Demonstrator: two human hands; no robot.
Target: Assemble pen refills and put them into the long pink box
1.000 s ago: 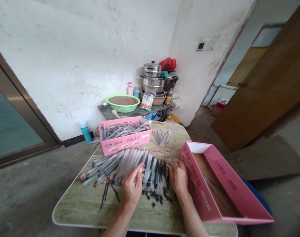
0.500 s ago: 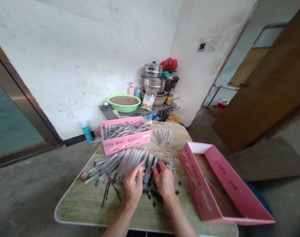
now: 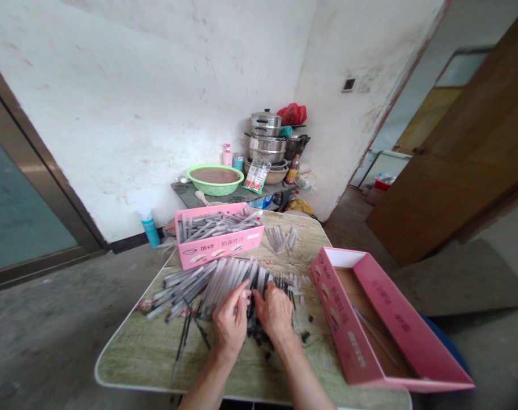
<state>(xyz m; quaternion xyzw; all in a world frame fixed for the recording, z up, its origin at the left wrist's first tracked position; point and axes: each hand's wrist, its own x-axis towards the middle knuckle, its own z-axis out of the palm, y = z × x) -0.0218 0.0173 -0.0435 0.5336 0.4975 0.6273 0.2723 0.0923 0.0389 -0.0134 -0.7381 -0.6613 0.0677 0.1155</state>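
Note:
A layer of translucent pen barrels [image 3: 225, 285] lies side by side on the table in front of me, with darker ones around the middle and right. My left hand [image 3: 231, 316] rests at the near side of this row, fingers curled and thumb close to the forefinger. Whatever is between them is too small to tell. Just right of it, my right hand [image 3: 276, 313] lies over the row with thumb and forefinger apart; its other fingertips are hidden. Small black pieces [image 3: 259, 340] are scattered below the hands, and short clear caps [image 3: 299, 285] lie to the right.
A pink box [image 3: 220, 245] full of tubes stands at the back left. Another pink box [image 3: 342, 330], holding a few thin sticks, is at the right table edge. A small bundle of clear pieces [image 3: 280, 239] lies behind. A green basin [image 3: 215, 187] and pots [image 3: 265, 145] stand beyond.
My right hand has shifted left, closer to my left hand, and uncovered dark-tipped pens at its right. My left hand stays nearly in place.

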